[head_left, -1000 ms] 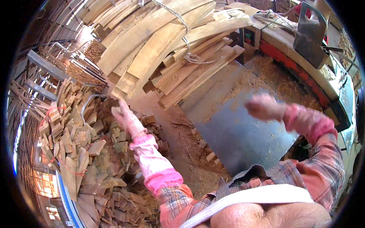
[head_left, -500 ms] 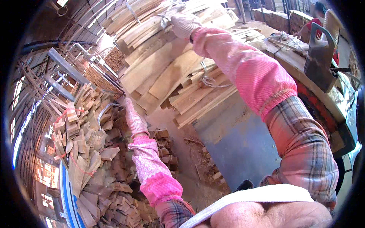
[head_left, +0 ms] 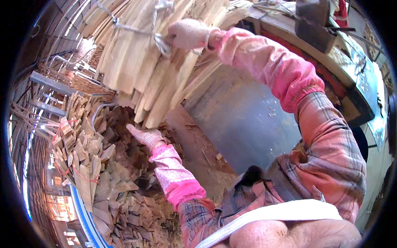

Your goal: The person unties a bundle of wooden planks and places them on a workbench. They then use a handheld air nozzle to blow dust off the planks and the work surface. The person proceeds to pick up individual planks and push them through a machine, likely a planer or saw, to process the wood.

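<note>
Wooden boards: a bundle of long pale boards (head_left: pixel 132 62) is seen in the upper centre-left of the frame, its lower ends pointed toward the centre.
Strap: the bundle is crossed by a pale strap (head_left: pixel 162 45), which is knotted near the upper centre.
Right hand: the right hand (head_left: pixel 189 34), in a pale knitted glove, is placed at the upper centre; its fingers are curled narrow around the strap, beside the boards.
Left hand: the left hand (head_left: pixel 145 136), also gloved, is held just below the board ends, left of centre, with its fingers stretched out and wide; whether the boards are touched by it cannot be told.
Sleeves: both forearms are covered by pink oversleeves (head_left: pixel 266 62), worn over a plaid shirt (head_left: pixel 331 144).
Bench: a grey metal bench (head_left: pixel 248 111) is set at the centre, lightly dusted with wood debris.
Offcuts: short wood pieces are heaped in a large pile (head_left: pixel 111 182) at the left and lower left, some bound with red ties (head_left: pixel 84 178).
Machine: a dark metal plate (head_left: pixel 314 27) is mounted at the upper right, above a red-sided frame.
</note>
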The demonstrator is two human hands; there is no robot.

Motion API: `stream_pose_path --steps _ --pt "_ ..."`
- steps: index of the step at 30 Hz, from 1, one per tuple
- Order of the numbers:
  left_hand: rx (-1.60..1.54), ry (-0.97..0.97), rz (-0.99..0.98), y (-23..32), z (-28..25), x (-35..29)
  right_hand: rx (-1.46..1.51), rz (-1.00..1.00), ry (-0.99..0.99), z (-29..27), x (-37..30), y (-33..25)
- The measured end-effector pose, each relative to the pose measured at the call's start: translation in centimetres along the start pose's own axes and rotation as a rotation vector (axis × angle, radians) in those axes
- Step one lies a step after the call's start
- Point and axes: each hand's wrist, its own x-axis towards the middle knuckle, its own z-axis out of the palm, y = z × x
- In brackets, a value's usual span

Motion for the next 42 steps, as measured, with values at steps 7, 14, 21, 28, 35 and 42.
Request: stream_pose_path --steps 7,14,21,28,35,42 --pt "0.141 0.264 -0.15 -2.5 -9.5 -5.3 0.138 0.031 -0.131 2.9 -15.0 0.6" --pt "0.328 0.014 0.111 -7.6 -11.3 -10.4 -0.146 0.06 -0.386 7.9 -27.4 6.4" --pt "0.414 -0.008 0.077 -4.2 -15.7 -9.0 -0.15 0.117 -0.511 7.1 -28.6 5.7" --pt "0.791 0.172 0.459 0.9 -9.4 -18.8 -0.144 0.204 -0.664 7.2 -31.7 7.8" --pt "0.81 -0.132 0.626 -1.8 -7.1 -31.7 0.365 0.239 -0.487 6.2 -37.4 6.0" --pt "0.774 -0.122 0.422 -4.5 -12.8 -42.4 0.524 0.466 -0.352 1.9 -45.1 3.8"
